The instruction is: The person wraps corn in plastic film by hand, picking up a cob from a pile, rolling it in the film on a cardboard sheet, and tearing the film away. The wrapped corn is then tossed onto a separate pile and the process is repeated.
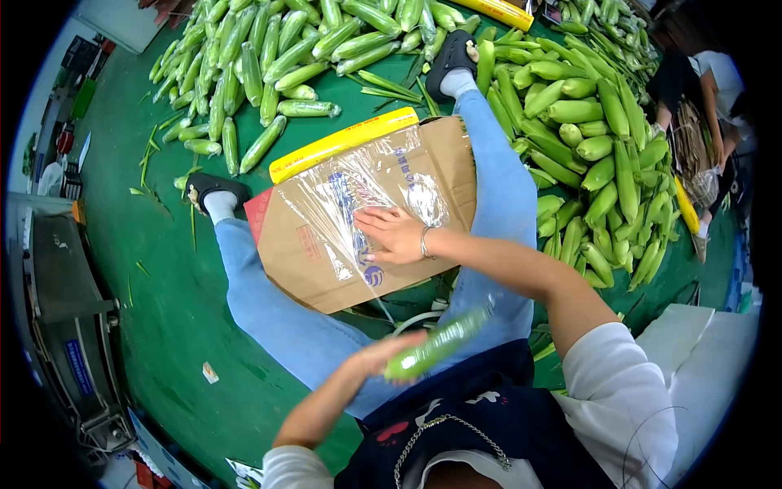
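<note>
Left hand (383,359) grasps a wrapped corn cob (436,344); right hand (395,235), released flat, presses plastic film (366,191) that could wrinkle or slip off the cardboard (314,261).

hands (397,234) press film (366,191), grip corn (436,344)

The floor (179,301) is deep green. The husked corn cobs (586,122) heaped on it are light green, some paler and yellowish. The cardboard sheet (309,253) is plain brown with faint red print, and the clear film (366,183) over it shows blue lettering and a blue round mark. The roll (342,143) behind it is bright yellow. The jeans (497,187) are pale blue, the socks (220,205) white, the sandals (452,53) black. The wrapped cob (436,342) in the left hand (387,359) is glossy green. The apron (489,416) is navy with white and red marks; the sleeve (619,399) is white.
</note>
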